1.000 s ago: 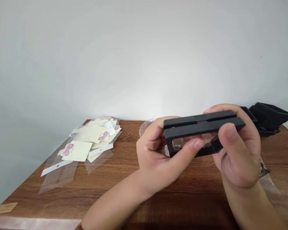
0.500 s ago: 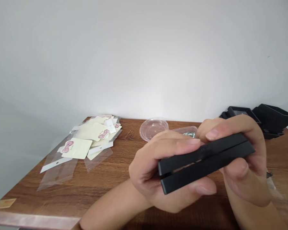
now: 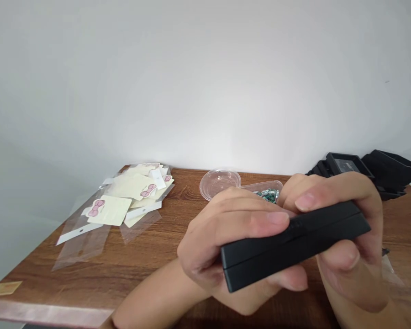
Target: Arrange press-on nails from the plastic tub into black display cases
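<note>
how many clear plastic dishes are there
2: a round clear plastic dish at the back, and an oblong clear one holding green pieces to its right. Others may be hidden.

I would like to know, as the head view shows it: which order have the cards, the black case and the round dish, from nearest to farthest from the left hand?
From the left hand:
1. Black case: touching, held in its grip.
2. Round dish: just behind the hand.
3. Cards: farther off, on the left side.
</note>
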`<control>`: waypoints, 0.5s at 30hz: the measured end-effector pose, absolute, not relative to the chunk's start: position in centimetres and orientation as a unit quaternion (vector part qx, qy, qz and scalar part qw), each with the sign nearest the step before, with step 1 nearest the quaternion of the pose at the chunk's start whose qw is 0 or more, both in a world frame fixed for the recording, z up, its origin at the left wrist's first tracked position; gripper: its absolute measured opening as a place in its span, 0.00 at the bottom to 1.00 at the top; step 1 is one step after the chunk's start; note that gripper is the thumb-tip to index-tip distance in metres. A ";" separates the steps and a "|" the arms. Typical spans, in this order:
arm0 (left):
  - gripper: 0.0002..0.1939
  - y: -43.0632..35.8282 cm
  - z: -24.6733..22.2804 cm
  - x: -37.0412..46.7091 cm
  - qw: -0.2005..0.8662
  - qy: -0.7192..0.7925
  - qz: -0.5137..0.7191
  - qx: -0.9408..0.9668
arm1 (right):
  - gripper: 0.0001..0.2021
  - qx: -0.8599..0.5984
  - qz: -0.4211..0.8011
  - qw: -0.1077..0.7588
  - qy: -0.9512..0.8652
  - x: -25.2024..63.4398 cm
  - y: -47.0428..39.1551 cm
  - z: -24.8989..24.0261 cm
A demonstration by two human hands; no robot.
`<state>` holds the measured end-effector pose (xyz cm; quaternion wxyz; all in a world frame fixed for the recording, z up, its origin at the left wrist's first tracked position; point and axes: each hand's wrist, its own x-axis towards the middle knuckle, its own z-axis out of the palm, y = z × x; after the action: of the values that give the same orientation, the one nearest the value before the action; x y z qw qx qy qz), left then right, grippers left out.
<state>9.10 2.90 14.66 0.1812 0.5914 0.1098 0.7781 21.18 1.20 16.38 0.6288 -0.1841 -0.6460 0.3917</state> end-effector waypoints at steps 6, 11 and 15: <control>0.13 4.4 15.6 7.5 0.031 0.094 0.725 0.681 | 0.13 -0.255 0.353 0.641 -0.632 21.2 1.7 15.9; 0.18 4.6 15.0 6.7 0.080 0.131 0.704 0.693 | 0.16 -0.272 0.344 0.623 -0.648 21.8 2.4 15.7; 0.17 3.6 14.2 6.5 0.169 0.237 0.732 0.616 | 0.12 -0.288 0.322 0.591 -0.682 22.2 2.7 15.6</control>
<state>6.51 3.62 14.16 0.1690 0.6159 0.2371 0.7320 22.25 2.72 15.63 0.5907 -0.2879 -0.6818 0.3216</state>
